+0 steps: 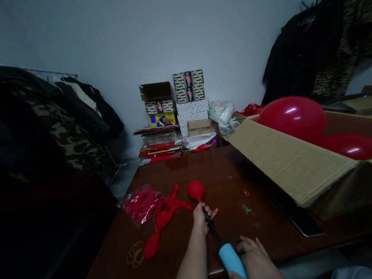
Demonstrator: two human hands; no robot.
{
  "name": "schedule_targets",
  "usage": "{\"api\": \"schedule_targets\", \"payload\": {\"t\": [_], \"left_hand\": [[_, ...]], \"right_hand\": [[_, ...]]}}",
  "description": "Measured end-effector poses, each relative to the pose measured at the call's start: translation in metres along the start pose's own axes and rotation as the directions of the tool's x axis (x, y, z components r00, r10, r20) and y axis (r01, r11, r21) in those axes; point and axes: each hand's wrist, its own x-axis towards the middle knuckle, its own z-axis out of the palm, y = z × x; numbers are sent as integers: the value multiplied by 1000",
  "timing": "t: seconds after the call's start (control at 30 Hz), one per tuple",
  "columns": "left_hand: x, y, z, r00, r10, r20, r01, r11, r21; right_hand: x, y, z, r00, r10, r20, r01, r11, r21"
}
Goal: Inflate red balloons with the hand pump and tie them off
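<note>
A small, partly inflated red balloon point(196, 191) sits on the tip of a hand pump with a blue barrel point(232, 261) and a black shaft. My left hand point(201, 218) is closed around the balloon's neck where it meets the black end. Lower down, my right hand point(257, 260) holds the blue barrel between thumb and fingers, with some fingers spread. Left of the pump lie limp red balloons point(161, 225) and a clear plastic bag of red balloons point(143, 203). Several yellow rubber bands point(135, 254) lie near the table's left edge.
An open cardboard box point(277, 159) holding large inflated red balloons point(293, 118) stands right, with a dark phone-like slab point(298, 214) beside it. Small coloured bands point(247, 209) lie on the brown table point(216, 163). Stacked boxes point(192, 111) stand behind; clothes point(56, 115) hang left.
</note>
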Motion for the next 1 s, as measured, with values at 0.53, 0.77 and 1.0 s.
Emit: {"api": "schedule_targets", "payload": {"t": [0.53,0.77,1.0], "left_hand": [[3,-4,-1,999,38,31,-39,999,35],[-3,-1,5,999,35,-14,-35,999,27],[-3,-2,5,999,8,-32,-8,1000,-9]], "right_hand": [[44,-18,15,988,26,-150,-37,997,-73],[2,4,18,999,-6,-41,2,995,-99],[-22,27,8,991,-17,134,17,1000,-5]]}}
